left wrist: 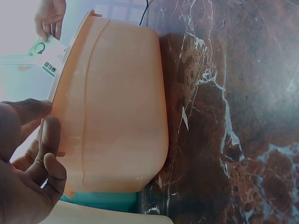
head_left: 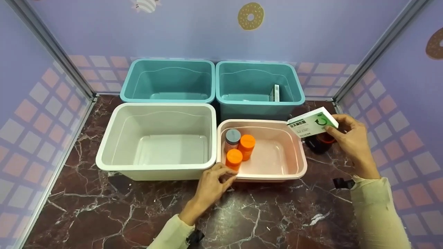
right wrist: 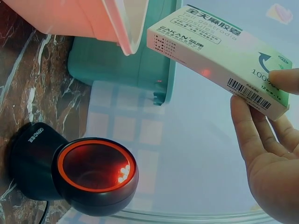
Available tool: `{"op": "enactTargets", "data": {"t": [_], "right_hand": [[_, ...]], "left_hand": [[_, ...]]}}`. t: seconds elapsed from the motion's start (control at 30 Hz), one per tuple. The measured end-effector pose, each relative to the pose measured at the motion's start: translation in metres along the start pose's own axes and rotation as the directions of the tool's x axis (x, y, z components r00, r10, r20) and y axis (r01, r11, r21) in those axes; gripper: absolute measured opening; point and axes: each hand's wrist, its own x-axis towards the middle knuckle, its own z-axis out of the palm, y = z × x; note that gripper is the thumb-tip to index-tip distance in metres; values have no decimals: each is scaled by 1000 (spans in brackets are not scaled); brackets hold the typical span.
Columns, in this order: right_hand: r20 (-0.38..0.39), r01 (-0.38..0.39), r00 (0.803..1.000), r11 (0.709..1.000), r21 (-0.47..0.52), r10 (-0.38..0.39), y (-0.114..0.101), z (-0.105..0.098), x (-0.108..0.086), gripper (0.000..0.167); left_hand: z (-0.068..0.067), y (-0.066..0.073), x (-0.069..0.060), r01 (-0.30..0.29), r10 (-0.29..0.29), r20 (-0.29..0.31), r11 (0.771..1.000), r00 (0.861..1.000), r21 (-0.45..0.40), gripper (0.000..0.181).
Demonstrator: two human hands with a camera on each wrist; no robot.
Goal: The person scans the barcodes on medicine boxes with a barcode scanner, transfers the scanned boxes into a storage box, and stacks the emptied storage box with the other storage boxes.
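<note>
My right hand (head_left: 353, 138) pinches a white and green medicine box (head_left: 311, 122) between thumb and fingers, above the right end of the pink bin (head_left: 299, 166). The right wrist view shows the barcode side of the box, with a small red light spot on it. Below it stands a black barcode scanner (right wrist: 96, 165) with a glowing red ring, mostly hidden by the box and hand in the head view. My left hand (head_left: 213, 183) grips the near-left rim of the pink bin. Inside that bin stand two orange-capped bottles (head_left: 247, 141) and a grey-capped bottle (head_left: 233, 136).
Left of the pink bin is a white bin (head_left: 157, 167). Behind stand two teal bins, one at left (head_left: 169, 101) and one at right (head_left: 259, 103); the right one holds a small white box (head_left: 276, 92). Patterned walls enclose the dark marbled table (head_left: 259, 221).
</note>
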Motion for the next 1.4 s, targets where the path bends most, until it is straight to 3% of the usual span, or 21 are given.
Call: {"op": "enactTargets", "data": {"t": [0.27, 0.47, 0.77, 1.1, 1.33, 1.4], "right_hand": [[-60, -35, 997, 998, 62, 38, 6, -5, 0, 27], [-97, -70, 993, 997, 36, 73, 14, -10, 1, 28], [-101, -74, 992, 997, -1, 74, 27, -16, 4, 26], [-99, -68, 993, 997, 30, 71, 40, -11, 6, 25], [-68, -67, 996, 998, -8, 66, 15, -9, -2, 28], [-61, -67, 996, 998, -10, 66, 22, -9, 0, 29]], "left_hand": [[1, 0, 0, 1, -1, -6, 1000, 1000, -8, 11], [0, 1, 0, 9, -9, 2, 1000, 1000, -17, 12], [0, 1, 0, 5, -5, 2, 1000, 1000, -22, 11], [0, 0, -1, 13, -13, 1, 1000, 1000, -25, 11], [1, 0, 0, 8, -8, -6, 1000, 1000, -12, 12], [1, 0, 0, 9, -9, -6, 1000, 1000, -15, 12]]}}
